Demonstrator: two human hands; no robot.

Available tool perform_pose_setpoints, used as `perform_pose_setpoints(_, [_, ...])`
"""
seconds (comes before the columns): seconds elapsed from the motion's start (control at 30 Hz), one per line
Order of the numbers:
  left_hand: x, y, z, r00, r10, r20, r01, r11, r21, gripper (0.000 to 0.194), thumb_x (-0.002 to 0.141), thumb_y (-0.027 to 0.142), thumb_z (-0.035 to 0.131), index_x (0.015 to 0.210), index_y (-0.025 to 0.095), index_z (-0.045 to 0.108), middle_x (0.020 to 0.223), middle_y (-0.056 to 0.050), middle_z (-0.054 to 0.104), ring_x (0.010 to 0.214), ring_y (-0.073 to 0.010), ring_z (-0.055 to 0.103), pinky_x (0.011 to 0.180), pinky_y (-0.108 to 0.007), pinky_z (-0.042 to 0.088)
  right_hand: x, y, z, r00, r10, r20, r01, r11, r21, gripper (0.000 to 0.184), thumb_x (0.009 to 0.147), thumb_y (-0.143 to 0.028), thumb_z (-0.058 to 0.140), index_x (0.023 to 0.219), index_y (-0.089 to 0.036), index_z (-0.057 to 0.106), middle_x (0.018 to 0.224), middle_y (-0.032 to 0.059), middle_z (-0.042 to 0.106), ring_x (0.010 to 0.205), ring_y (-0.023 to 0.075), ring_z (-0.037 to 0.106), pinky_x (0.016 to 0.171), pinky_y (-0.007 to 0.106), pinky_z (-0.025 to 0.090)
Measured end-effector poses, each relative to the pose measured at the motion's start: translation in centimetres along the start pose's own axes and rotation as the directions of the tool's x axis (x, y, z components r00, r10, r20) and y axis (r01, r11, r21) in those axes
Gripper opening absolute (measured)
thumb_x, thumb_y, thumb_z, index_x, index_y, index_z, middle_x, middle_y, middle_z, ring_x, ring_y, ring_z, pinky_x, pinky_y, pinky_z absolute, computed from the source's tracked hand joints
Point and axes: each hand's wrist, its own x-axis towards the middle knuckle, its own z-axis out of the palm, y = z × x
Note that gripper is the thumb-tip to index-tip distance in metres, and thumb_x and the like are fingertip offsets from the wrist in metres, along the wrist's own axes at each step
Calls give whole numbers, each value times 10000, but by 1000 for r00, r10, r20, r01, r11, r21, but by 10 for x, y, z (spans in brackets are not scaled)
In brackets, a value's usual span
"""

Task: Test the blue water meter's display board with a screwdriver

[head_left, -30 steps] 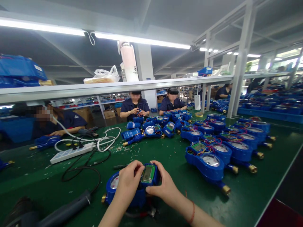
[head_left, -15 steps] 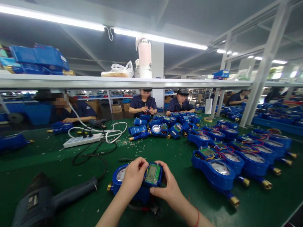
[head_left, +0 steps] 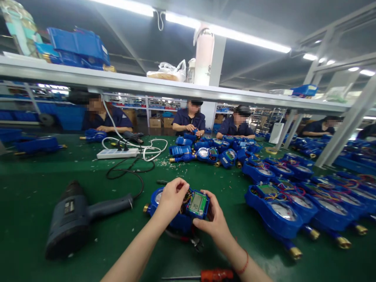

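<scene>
Snugly between both hands (head_left: 172,199) (head_left: 213,217), water meter (head_left: 179,224)

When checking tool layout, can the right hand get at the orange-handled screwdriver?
Probably yes: the screwdriver lies just below the right hand, nothing between, but that hand grips the water meter.

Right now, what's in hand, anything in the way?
Left hand, right hand on blue water meter. Circuit board up. Orange screwdriver below right hand, power tool left.
</scene>
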Motion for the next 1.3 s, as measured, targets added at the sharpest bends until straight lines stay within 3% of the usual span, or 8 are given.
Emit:
perform_pose_setpoints(0.17, [-16,5,-7,989,120,-82,-110,986,125,185,909,179,444,902,152,627,905,-43,606,865,-181,594,811,-324,464,-1,-2,3,999,-1,-50,0,1000,-27,832,644,-428,823,1290,-208,346,1277,125,513,1175,302,541,985,404,460])
perform_pose_setpoints(0.3, [-47,14,-2,976,216,-26,-197,928,317,319,910,229,414,1068,235,692,1015,-79,580,998,-279,556,928,-503,381,-1,0,4,996,-21,-91,15,997,-72,804,626,-371,809,1282,-202,376,1283,119,506,1196,315,515,1018,424,423])
perform_pose_setpoints(0.37, [-62,19,2,978,208,28,-196,858,475,356,918,293,431,1179,290,672,1049,-98,587,1035,-327,540,931,-579,344,-1,2,5,994,-28,-107,18,995,-94,778,631,-340,794,1278,-197,387,1286,118,502,1194,314,513,1034,436,401])
perform_pose_setpoints(0.47, [-74,25,8,988,144,62,-150,763,629,422,953,334,387,1330,319,576,1173,-127,588,1108,-342,528,945,-599,339,-1,4,7,992,-29,-122,16,994,-110,764,648,-340,778,1283,-193,380,1294,123,498,1189,310,516,1037,445,393])
perform_pose_setpoints(0.63, [-73,32,16,996,84,44,-92,741,666,444,969,314,352,1364,281,551,1277,-157,569,1185,-347,505,982,-603,321,-2,7,8,991,-36,-131,20,992,-124,768,663,-324,770,1302,-190,363,1308,121,493,1166,281,528,1026,421,408])
perform_pose_setpoints(0.93, [-78,41,22,998,58,-22,-26,710,704,415,973,281,377,1334,271,580,1250,-157,598,1135,-318,547,941,-529,372,-3,10,10,989,-39,-141,22,992,-120,734,661,-322,763,1281,-195,391,1291,108,509,1139,267,547,1009,392,433])
perform_pose_setpoints(1.3, [-74,27,33,993,88,-78,-13,737,676,414,931,275,421,1293,201,607,1222,-174,595,1115,-325,539,910,-527,355,-3,10,18,985,-84,-149,71,993,-91,692,660,-276,738,1268,-202,416,1191,92,576,1074,262,586,978,382,455])
